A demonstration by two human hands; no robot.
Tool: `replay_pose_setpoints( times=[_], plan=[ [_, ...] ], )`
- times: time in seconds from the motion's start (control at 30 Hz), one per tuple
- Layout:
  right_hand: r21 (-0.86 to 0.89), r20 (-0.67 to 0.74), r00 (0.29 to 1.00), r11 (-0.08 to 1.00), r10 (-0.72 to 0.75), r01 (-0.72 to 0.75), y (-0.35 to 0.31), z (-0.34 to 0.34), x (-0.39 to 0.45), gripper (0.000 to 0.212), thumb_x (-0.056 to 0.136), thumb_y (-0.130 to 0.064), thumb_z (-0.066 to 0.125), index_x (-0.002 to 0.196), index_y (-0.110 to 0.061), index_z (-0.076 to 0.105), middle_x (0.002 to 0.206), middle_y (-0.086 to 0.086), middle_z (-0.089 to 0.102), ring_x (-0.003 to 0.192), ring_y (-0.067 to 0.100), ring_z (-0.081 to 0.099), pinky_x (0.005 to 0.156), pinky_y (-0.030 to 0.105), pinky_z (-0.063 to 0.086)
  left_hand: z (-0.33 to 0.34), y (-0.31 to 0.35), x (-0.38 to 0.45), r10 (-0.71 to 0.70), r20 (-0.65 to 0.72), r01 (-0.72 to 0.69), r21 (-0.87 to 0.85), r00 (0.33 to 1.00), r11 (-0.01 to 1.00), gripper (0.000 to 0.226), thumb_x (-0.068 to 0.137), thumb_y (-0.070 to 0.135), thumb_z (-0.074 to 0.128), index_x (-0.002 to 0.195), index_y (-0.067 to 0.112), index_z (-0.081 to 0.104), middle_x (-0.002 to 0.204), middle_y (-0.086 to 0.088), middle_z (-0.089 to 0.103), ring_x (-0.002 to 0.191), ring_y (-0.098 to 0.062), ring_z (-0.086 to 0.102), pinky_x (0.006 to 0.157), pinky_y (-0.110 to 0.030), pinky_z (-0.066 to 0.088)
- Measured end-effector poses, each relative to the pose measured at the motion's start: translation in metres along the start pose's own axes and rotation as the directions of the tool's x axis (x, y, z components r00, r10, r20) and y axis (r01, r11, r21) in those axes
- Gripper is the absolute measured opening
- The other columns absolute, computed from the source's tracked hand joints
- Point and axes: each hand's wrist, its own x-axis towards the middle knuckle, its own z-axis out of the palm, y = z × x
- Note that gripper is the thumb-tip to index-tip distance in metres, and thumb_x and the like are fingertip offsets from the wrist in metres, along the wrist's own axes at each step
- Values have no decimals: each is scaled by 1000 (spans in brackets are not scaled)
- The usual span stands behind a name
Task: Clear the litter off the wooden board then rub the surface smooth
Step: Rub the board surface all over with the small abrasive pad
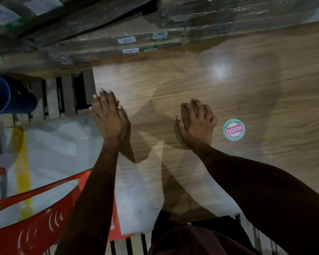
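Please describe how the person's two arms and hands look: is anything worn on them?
Both forearms are bare, with no sleeve, glove, watch or ring in view. The left hand and the right hand have short, pale fingernails. A dark reddish-brown garment shows at the bottom edge.

The scene was dimly lit, with a warm cast. A bright glare spot sat on the wooden board (pixel 219 69), indicating a light source overhead. Several overlapping shadows fell from the left hand (pixel 110 115) and right hand (pixel 196 122) toward the near edge of the board. The forearms were rendered very dark. The wrapped cartons (pixel 118 39) at the top appeared soft and smeared. Straight lines bowed toward the frame edges from wide-angle distortion.
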Motion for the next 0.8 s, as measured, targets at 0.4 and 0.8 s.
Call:
replay_pose_setpoints(
  times=[0.4, 0.8],
  plan=[
    [-5, -2, 1000, 1000, 2, -2, -1, -1, -1, 50, 93, -57, 53, 138, -35, 55, 155, -5, 44, 135, 28, 39, 97, 45, 34, 1, -14, -22, 50, 37, -50, -1, 998, 999, 59, 104, 28, 32, 162, 16, 23, 170, -10, 17, 157, -35, 10, 123, -59, 17],
    [8, -13, 1000, 1000, -3, 4, -2, -2, -1, 49, 93, -56, 54, 138, -35, 55, 155, -4, 44, 134, 30, 40, 98, 47, 35, 11, 20, -75, 197, 130, -195, -27, 972, 981, 62, 104, 35, 24, 164, 21, 15, 172, -5, 10, 158, -28, 4, 127, -54, 5]
  ],
)
